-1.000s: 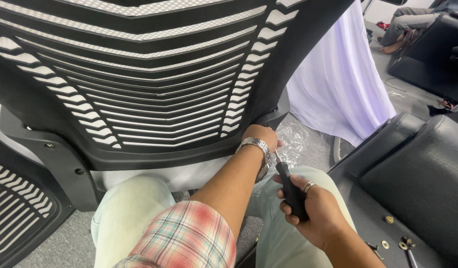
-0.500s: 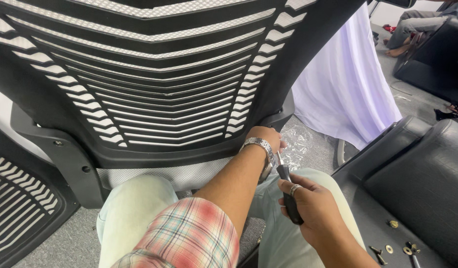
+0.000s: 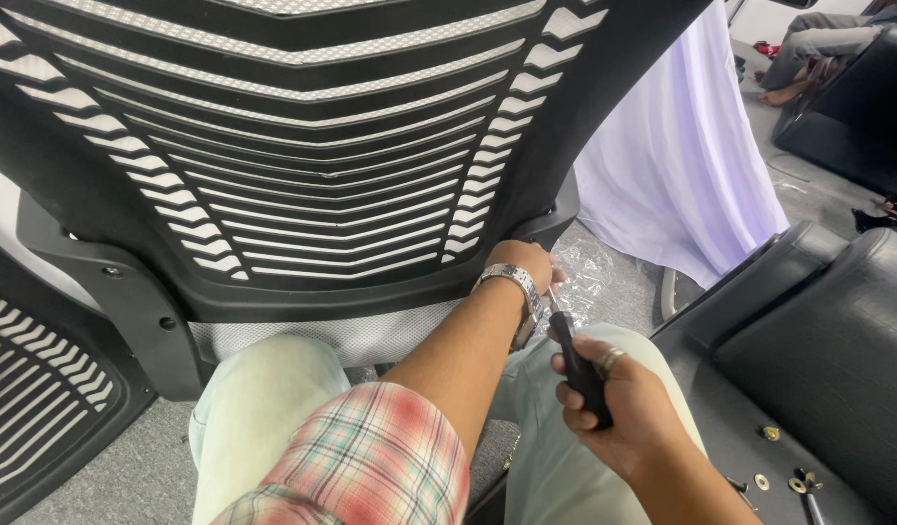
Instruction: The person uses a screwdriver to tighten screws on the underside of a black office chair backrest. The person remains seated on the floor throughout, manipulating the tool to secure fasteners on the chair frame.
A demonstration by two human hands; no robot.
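Note:
A large black office chair back (image 3: 273, 156) with white mesh and ribbed slats leans over my lap. My left hand (image 3: 519, 261), a metal watch on its wrist, reaches across to the lower right corner of that chair back; its fingers are hidden behind the frame edge. My right hand (image 3: 614, 403), wearing a ring, is closed around the black handle of a screwdriver (image 3: 577, 362). The tool's thin shaft points up toward the same corner, just beside my left hand.
A black padded chair seat (image 3: 818, 350) lies at the right with loose screws and washers (image 3: 774, 457) on its underside. Another slatted black chair back (image 3: 30, 399) is at the lower left. A white plastic cover (image 3: 677, 156) hangs behind. Another person's legs (image 3: 808, 58) sit at the far right.
My right hand has brought the screwdriver up and forward, so its tip now sits close to my left hand at the chair back's lower corner. The view shifted slightly.

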